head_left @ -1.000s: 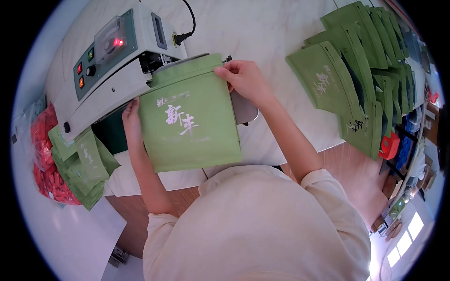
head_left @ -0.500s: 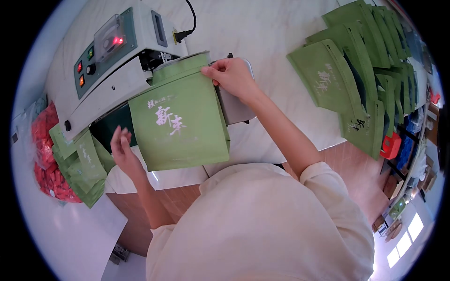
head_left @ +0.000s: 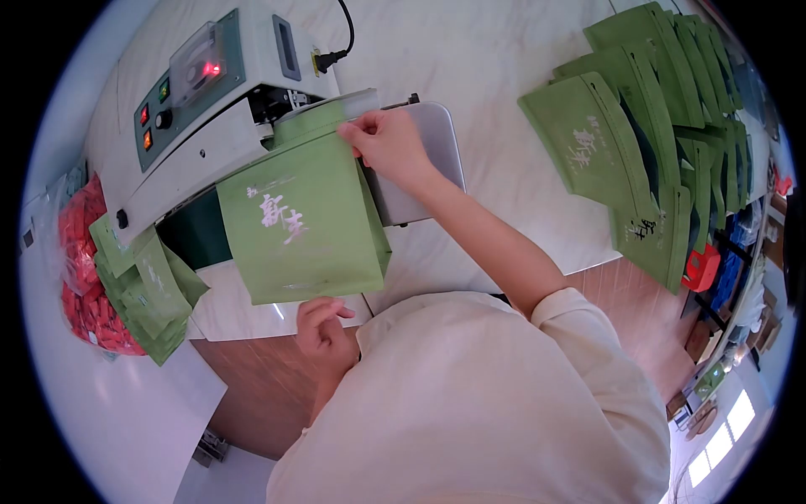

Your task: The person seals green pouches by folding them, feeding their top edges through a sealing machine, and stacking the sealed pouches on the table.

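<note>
A green pouch bag [head_left: 306,227] with pale printed characters hangs at the front of a band sealing machine [head_left: 201,126], its top edge fed into the machine's slot. My right hand [head_left: 386,147] pinches the bag's upper right edge between thumb and fingers, over a grey metal plate [head_left: 432,168]. Just below the bag's bottom edge is my left hand [head_left: 326,332], fingers loosely bent and nothing in them. It appears apart from the bag.
Several green bags [head_left: 588,139] lie overlapped on the right of the marble-look table [head_left: 495,50]. More green bags [head_left: 155,290] are piled at the machine's left end, beside a clear sack of red packets [head_left: 88,277]. A black power plug [head_left: 327,60] sticks out of the machine.
The bag has slid left along the machine, and my right hand has moved left with it. My left hand has come from the bag's left side to below its bottom edge.
</note>
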{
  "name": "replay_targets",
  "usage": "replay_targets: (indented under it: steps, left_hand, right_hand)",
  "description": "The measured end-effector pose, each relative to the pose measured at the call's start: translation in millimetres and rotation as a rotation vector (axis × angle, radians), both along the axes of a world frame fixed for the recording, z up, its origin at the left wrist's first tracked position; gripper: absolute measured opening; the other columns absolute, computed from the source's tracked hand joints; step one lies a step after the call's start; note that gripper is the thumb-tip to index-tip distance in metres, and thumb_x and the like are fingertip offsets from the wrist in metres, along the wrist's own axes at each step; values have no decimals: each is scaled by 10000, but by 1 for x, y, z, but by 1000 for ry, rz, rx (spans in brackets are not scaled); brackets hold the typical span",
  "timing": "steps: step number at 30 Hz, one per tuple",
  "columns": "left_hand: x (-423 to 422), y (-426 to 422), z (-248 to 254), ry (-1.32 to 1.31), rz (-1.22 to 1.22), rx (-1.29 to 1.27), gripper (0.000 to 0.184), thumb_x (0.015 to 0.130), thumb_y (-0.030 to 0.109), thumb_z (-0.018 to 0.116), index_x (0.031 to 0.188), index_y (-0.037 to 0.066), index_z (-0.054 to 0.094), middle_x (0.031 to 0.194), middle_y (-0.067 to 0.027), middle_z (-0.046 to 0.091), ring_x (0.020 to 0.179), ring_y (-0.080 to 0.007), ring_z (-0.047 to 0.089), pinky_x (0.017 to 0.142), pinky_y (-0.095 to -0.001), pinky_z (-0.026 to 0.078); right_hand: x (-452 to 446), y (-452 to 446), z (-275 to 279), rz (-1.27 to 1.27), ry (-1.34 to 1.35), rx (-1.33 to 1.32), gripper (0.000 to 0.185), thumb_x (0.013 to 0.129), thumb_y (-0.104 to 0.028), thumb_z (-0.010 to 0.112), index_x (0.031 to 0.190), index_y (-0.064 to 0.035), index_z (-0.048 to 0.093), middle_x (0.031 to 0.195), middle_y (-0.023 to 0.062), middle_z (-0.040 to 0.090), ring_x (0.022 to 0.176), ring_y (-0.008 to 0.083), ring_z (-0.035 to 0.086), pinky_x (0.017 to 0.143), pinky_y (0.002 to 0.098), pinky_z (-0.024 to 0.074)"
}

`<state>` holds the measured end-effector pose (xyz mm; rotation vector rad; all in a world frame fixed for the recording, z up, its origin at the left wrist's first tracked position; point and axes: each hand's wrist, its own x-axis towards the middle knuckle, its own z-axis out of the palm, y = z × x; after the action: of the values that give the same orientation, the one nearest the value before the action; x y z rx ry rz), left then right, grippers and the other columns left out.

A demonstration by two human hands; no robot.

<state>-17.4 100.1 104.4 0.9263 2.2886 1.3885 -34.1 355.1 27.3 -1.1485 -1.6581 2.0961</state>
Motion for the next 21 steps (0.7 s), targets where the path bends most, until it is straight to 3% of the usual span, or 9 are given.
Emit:
replay_targets:
  steps: [6, 9, 11, 12, 16, 18, 21]
  left_hand:
    - [19, -11, -15, -186, -83, 53, 185, 859, -77, 427, 982, -2, 543, 927, -138, 550, 632, -173, 577, 561, -253, 482]
    - [23, -16, -22, -174, 10, 112, 141, 905, 7, 419, 1019, 10, 502, 880, -103, 524, 629, -139, 527, 569, -244, 446]
    - [18, -26, -32, 94, 374, 42, 148, 942, 97, 391, 1061, 26, 445, 812, -54, 470, 643, -106, 443, 587, -242, 388]
    - [15, -17, -24, -10, 554, 25, 158, 958, 142, 369, 1072, 39, 406, 786, -22, 408, 664, -92, 371, 602, -241, 338]
    - [-10, -62, -32, -186, 731, 42, 151, 957, 135, 365, 1063, 34, 401, 841, -33, 409, 696, -108, 392, 630, -244, 355]
    - [-25, -99, -50, 58, 904, -212, 148, 955, 135, 361, 1052, 27, 397, 878, -47, 400, 713, -139, 400, 680, -268, 376]
    - [-90, -178, -75, 106, 1194, -243, 228, 917, 173, 465, 1050, -6, 423, 978, -108, 447, 805, -193, 447, 726, -325, 426]
  right_hand:
    - [-13, -20, -11, -121, 56, -16, 245, 826, -187, 647, 804, 57, 653, 642, 46, 620, 557, 68, 532, 517, 221, 418]
    - [-18, -26, -7, -150, 48, -36, 248, 824, -188, 650, 795, 59, 654, 644, 48, 624, 569, 66, 535, 529, 228, 424]
    - [-20, -28, -6, -148, 46, -37, 247, 823, -188, 652, 795, 57, 656, 644, 48, 625, 568, 68, 538, 529, 230, 426]
    - [-21, -30, -5, -146, 45, -38, 245, 822, -188, 653, 796, 56, 657, 643, 48, 626, 566, 70, 540, 530, 232, 429]
    - [-29, -37, -6, -170, 74, -57, 255, 800, -198, 655, 780, 56, 656, 629, 100, 628, 535, 126, 549, 549, 285, 456]
    - [-32, -40, -5, -180, 77, -41, 251, 799, -193, 657, 774, 57, 656, 623, 100, 626, 530, 128, 549, 547, 285, 458]
    - [-36, -43, -5, -146, 79, -49, 246, 818, -189, 657, 813, 57, 662, 663, 64, 645, 571, 80, 563, 549, 238, 451]
